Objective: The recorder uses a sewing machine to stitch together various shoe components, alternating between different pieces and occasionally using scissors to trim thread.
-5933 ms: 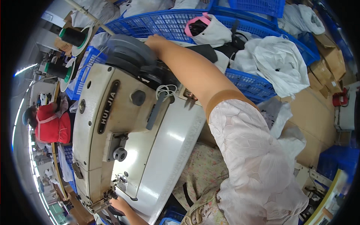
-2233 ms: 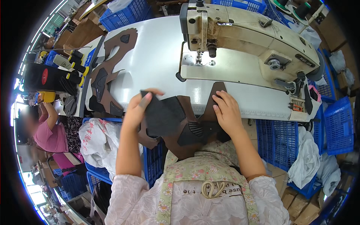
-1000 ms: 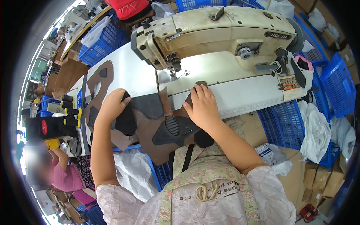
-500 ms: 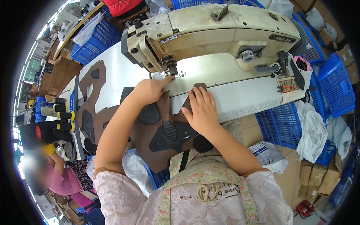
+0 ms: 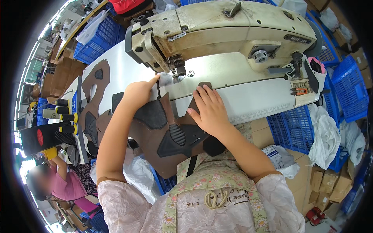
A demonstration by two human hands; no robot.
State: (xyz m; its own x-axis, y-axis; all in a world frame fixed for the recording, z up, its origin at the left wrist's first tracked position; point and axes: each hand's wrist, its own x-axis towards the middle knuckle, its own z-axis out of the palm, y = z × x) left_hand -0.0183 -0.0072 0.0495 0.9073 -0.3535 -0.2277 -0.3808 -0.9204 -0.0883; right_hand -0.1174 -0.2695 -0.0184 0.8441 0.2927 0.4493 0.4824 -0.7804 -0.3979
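Note:
A brown and black shoe upper piece (image 5: 168, 132) lies on the white sewing table (image 5: 241, 97), hanging over its near edge. My left hand (image 5: 139, 91) rests on its left part, with the index finger stretched toward the needle area (image 5: 179, 72) of the cream sewing machine (image 5: 225, 27). My right hand (image 5: 210, 110) lies flat on the right part of the piece, fingers spread and pressing it down just in front of the machine's head.
A stack of similar brown cut pieces (image 5: 93, 101) lies on the table's left end. Blue plastic crates (image 5: 295, 128) and white bags stand to the right. Another person in pink (image 5: 64, 184) sits at lower left near thread spools (image 5: 58, 114).
The view has closed in on the machine. My left hand has slid along the piece toward the needle and extended its index finger. My right hand has stayed flat on the piece.

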